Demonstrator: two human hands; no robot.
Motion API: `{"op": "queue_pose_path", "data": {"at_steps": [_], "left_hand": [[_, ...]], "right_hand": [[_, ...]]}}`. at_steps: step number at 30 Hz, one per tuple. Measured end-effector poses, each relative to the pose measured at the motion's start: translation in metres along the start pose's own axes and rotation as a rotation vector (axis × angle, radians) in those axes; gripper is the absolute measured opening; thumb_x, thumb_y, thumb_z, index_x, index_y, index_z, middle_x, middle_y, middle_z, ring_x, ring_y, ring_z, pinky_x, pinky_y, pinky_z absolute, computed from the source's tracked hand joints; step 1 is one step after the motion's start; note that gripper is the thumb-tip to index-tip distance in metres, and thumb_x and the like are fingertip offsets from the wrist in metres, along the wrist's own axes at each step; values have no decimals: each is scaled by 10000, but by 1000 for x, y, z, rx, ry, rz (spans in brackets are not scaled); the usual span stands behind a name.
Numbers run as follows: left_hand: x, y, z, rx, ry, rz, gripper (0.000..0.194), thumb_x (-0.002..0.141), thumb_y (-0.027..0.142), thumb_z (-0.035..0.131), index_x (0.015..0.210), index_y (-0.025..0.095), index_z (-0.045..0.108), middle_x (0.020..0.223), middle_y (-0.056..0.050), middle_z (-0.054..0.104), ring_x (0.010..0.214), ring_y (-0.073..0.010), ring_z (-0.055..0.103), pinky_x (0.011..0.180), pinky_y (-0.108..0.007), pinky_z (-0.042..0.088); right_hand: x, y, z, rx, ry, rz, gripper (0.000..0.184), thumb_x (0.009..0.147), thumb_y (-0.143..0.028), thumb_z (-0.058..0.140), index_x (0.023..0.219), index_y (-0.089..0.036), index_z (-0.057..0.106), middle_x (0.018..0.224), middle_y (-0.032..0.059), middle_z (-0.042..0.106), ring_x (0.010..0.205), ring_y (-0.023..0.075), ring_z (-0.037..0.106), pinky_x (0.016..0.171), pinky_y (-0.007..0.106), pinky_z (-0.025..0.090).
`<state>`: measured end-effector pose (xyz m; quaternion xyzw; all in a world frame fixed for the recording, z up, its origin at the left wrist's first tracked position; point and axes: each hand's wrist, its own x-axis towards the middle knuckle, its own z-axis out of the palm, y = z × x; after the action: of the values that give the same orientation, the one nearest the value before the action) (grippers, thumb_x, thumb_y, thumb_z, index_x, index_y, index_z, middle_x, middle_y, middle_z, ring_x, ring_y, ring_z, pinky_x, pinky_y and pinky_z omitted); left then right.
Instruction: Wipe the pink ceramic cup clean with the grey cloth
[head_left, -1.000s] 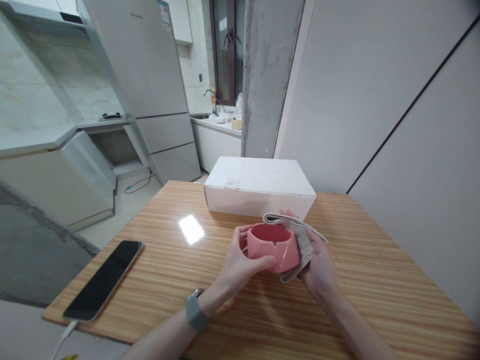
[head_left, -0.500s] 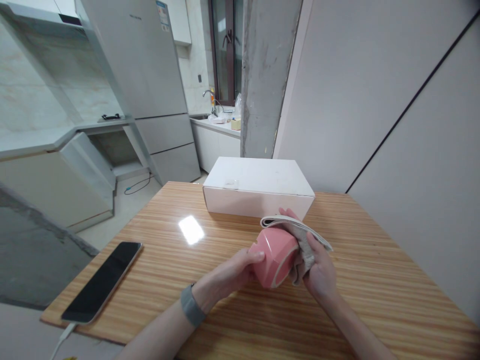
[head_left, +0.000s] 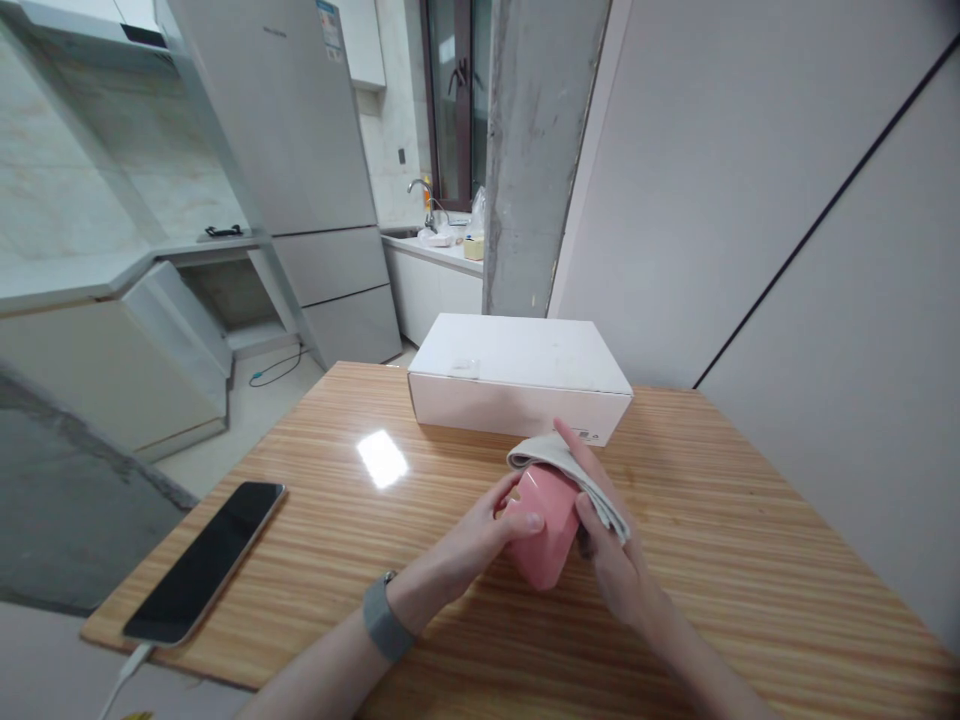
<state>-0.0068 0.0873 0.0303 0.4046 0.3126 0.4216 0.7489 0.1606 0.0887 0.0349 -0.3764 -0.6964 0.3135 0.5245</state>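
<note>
A pink ashtray [head_left: 546, 530] is held tilted on its side just above the wooden table [head_left: 735, 560]. My left hand [head_left: 487, 535] grips its left side, fingers curled round the rim, with a grey watch on the wrist. My right hand [head_left: 611, 560] presses a folded grey cloth [head_left: 570, 470] against the ashtray's upper right side, fingers closed on the cloth. The ashtray's opening faces away and is hidden.
A closed white box [head_left: 517, 380] lies at the table's far edge, just behind my hands. A black phone [head_left: 206, 560] with a cable rests near the front left corner. A grey wall runs along the right; a fridge and kitchen counter stand beyond.
The ashtray has turned from upright, with its opening up, onto its side. The cloth and my right hand have slid from its right side up over its top.
</note>
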Motion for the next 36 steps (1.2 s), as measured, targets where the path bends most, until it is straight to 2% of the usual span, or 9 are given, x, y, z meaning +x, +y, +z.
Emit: {"op": "queue_pose_path", "data": {"at_steps": [5, 9, 13, 17, 20, 23, 27, 31, 36], "left_hand": [[0, 0, 2, -73, -2, 22, 611, 720, 361, 744, 1276, 191, 556, 1301, -115, 583, 1169, -294, 539, 998, -405, 388], [-2, 1, 4, -112, -18, 32, 562, 779, 322, 704, 1306, 220, 538, 1337, -99, 561, 1212, -286, 516, 1023, -398, 376], [-4, 2, 5, -151, -48, 13, 626, 779, 287, 715, 1358, 238, 483, 1297, -104, 583, 1168, -271, 553, 1000, -387, 399], [-3, 1, 2, -194, 2, 1, 565, 818, 359, 675, 1332, 212, 494, 1282, -118, 591, 1197, -280, 536, 1005, -392, 404], [-2, 0, -1, -205, 20, -22, 508, 856, 433, 610, 1280, 164, 535, 1261, -140, 603, 1180, -287, 547, 1004, -406, 409], [-1, 0, -2, -183, 53, -33, 557, 835, 457, 628, 1295, 161, 521, 1244, -142, 611, 1160, -295, 557, 985, -413, 422], [-2, 3, -3, -180, 73, -18, 613, 825, 459, 646, 1348, 191, 476, 1258, -125, 602, 1219, -287, 515, 998, -389, 411], [-4, 6, -3, -148, 21, 3, 666, 785, 403, 704, 1364, 185, 455, 1299, -138, 572, 1213, -294, 516, 984, -385, 421], [-4, 8, -2, -36, -29, 28, 775, 695, 287, 782, 1383, 226, 430, 1372, -147, 508, 1186, -321, 524, 902, -412, 471]], "right_hand": [[1, -8, 1, -153, -131, -143, 525, 974, -359, 409, 1486, -321, 300, 1567, -21, 311, 1469, 241, 179, 1211, 496, 95], [6, -6, 3, 29, -64, 23, 489, 984, -407, 387, 1464, -327, 348, 1550, -24, 349, 1469, 220, 182, 1215, 475, 98], [10, -6, 3, 184, 43, 184, 478, 964, -455, 435, 1418, -307, 438, 1520, -13, 406, 1441, 228, 270, 1211, 443, 141], [12, -6, 7, 293, 40, 295, 493, 948, -487, 466, 1413, -327, 437, 1491, -25, 448, 1419, 221, 322, 1212, 436, 125], [12, 0, 9, 345, 16, 345, 507, 932, -512, 486, 1407, -341, 441, 1517, -49, 403, 1438, 202, 277, 1217, 407, 102], [10, 7, 10, 341, 25, 373, 571, 882, -510, 580, 1408, -338, 440, 1522, -43, 394, 1440, 203, 275, 1216, 405, 102], [9, 12, 11, 342, 79, 417, 618, 821, -525, 652, 1380, -318, 488, 1471, -9, 475, 1403, 240, 357, 1201, 451, 163], [11, 13, 13, 325, 128, 407, 577, 795, -548, 664, 1308, -301, 576, 1405, 0, 555, 1379, 259, 395, 1193, 456, 189], [16, 15, 12, 404, 220, 571, 529, 763, -654, 614, 1116, -272, 707, 1197, 14, 707, 1253, 323, 537, 1134, 520, 307]]}}
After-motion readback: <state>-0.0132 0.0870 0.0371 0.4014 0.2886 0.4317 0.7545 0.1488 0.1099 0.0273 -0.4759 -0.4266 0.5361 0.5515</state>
